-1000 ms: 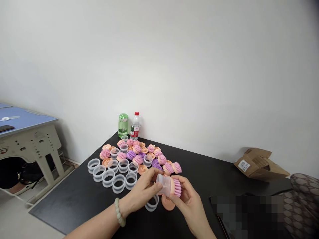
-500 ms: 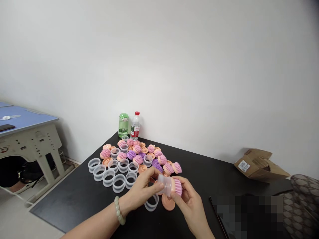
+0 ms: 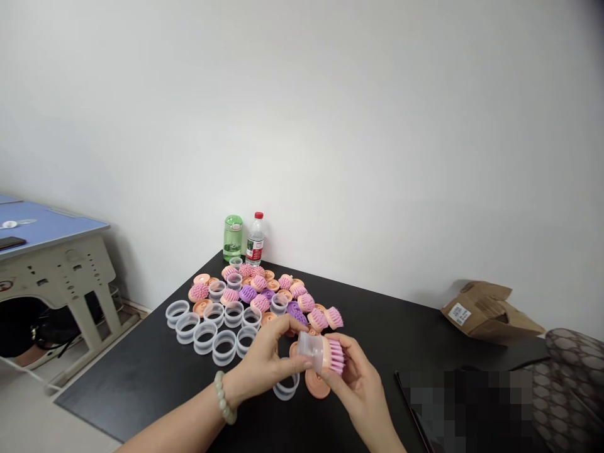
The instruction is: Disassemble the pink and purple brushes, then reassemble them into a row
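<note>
Over the black table [image 3: 141, 390], a translucent plastic ring [image 3: 310, 350] is gripped at its left side by the thumb and fingers of my left hand [image 3: 264, 362]. A round scrubbing brush head [image 3: 336, 357] with pink bristles and a peach base sits against the ring's right end. My right hand [image 3: 361, 380] is closed around this brush head, bristles pointing right. Below the hands lie another translucent ring [image 3: 285, 395], partly covered by my left hand, and a peach disc [image 3: 318, 385]. A beaded bracelet [image 3: 221, 397] circles my left wrist.
Several translucent rings [image 3: 224, 360] and pink or purple brush heads [image 3: 248, 293] spread across the table's left and middle. Behind them stand a green bottle [image 3: 233, 239] and a red-capped water bottle [image 3: 255, 242]. A brown paper bag [image 3: 491, 311] lies at right; a blue desk [image 3: 47, 223] stands far left.
My hands stay in nearly the same place, still holding the ring and brush head together. Both pieces have turned slightly, and the camera view has shifted a little.
</note>
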